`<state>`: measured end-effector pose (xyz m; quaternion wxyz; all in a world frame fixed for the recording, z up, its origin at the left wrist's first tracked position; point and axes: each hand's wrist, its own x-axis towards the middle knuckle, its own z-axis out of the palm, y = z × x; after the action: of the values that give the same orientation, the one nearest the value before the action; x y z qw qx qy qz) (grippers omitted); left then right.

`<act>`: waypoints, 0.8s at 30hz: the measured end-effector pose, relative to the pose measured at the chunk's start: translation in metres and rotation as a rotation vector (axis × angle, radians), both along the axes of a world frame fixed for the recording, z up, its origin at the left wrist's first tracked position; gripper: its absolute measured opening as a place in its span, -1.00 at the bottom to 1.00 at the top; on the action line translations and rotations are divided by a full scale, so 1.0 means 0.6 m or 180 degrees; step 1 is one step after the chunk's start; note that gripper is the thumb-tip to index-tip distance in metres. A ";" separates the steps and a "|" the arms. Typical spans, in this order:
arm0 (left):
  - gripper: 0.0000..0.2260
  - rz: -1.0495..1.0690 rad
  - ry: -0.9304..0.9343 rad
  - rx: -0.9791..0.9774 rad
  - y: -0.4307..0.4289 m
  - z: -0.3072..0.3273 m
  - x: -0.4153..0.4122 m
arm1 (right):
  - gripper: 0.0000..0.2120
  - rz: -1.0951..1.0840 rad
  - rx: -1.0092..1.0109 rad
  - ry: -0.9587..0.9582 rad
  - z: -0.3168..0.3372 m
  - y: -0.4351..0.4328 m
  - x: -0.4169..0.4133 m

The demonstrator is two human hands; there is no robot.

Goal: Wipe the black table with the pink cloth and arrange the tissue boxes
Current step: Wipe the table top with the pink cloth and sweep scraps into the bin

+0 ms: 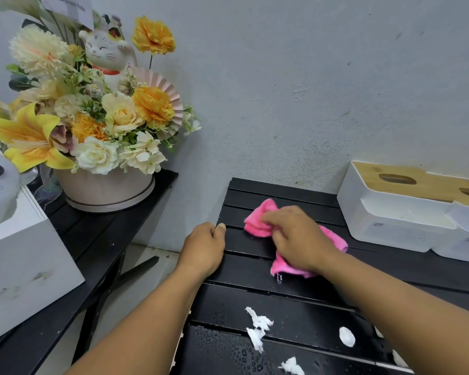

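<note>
The pink cloth (257, 226) lies bunched on the far left part of the black table (241, 269). The right hand (295, 236) covers its middle and presses it to the slats, with the fingers curled into the folds, so it grips the cloth. Pink ends stick out beyond the hand on the far side and near the wrist. The left hand (203, 247) holds the table's left edge, thumb on top and fingers wrapped under the rim, apparently to steady the table.

The wiping looks to be in its early part. The slats around the cloth show no scraps. The near slats are beaded with water drops (228, 355) and carry several torn white paper scraps (257, 328), well apart from the cloth, so that whole near stretch has yet to be wiped.

The tissue boxes (398, 212), white with pale wooden lids, sit on the table's far right, touching each other and close to the wall. They look crowded together at slightly different angles, and neither hand is near them, so I judge that arranging them has not begun.

To the left, across a gap, a second dark table (98, 239) holds a pot of yellow and cream flowers (92, 125) with a waving cat figure (106, 52) among them, and a white box (25, 255) nearer the camera.
</note>
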<state>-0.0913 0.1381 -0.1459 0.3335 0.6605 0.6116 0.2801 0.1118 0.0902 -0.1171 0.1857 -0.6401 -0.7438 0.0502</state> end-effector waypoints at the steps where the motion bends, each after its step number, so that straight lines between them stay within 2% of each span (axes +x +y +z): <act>1: -0.58 -0.0002 0.0000 0.0005 0.001 -0.001 0.000 | -0.70 0.0313 -0.0057 0.0081 0.006 -0.014 -0.005; 4: -0.60 -0.0018 0.0028 0.0014 -0.001 0.001 0.001 | -0.71 0.0659 -0.0064 0.0093 0.019 -0.029 0.007; 5: -0.58 -0.0014 0.0032 0.0013 -0.001 0.003 0.001 | -0.73 0.0454 0.0018 0.0080 0.014 -0.021 0.016; 8: -0.55 -0.0002 0.0031 0.0006 -0.003 0.004 0.001 | -0.67 -0.0909 0.0069 0.0305 -0.005 0.023 0.038; 10: -0.55 -0.0005 0.0029 0.0013 -0.003 0.004 0.000 | -0.63 -0.1284 0.0047 0.0162 -0.019 0.037 0.032; 14: -0.54 -0.0014 -0.0001 -0.0009 -0.003 0.004 0.000 | -0.71 -0.1136 -0.0034 0.0124 -0.032 0.023 0.026; 21: -0.58 -0.0018 0.0018 -0.0033 -0.004 0.009 0.000 | -0.59 -0.1163 -0.0030 0.0225 -0.036 0.023 0.028; 24: -0.56 0.0003 0.0056 -0.0031 -0.004 0.009 0.001 | -0.57 -0.0433 -0.0024 0.0150 -0.019 0.006 0.017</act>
<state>-0.0904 0.1357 -0.1403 0.3312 0.6610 0.6162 0.2714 0.1219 0.0938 -0.1287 0.2037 -0.6885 -0.6939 0.0553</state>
